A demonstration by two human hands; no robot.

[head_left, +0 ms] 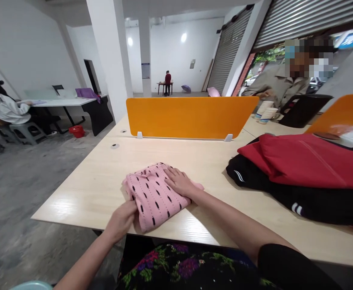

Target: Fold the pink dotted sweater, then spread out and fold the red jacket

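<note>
A folded pink cloth (156, 197) with black dashes and dotted lines lies near the front edge of the pale wooden table (82, 193). I cannot tell what kind of garment or fabric piece it is. My left hand (120, 221) is closed on the cloth's left edge, its fingertips partly hidden at the fold. Flat on the upper right of the cloth rests my right hand (179, 182), fingers stretched out and pressing nothing but the fabric's top. A small part of the cloth sticks out beyond the right wrist.
Red and black clothing (303, 165) is heaped on the table's right side. An orange divider (191, 117) stands across the back. Beyond it are paper cups (267, 114), a black container (303, 110) and a person in a grey shirt (291, 86). Another person sits far left.
</note>
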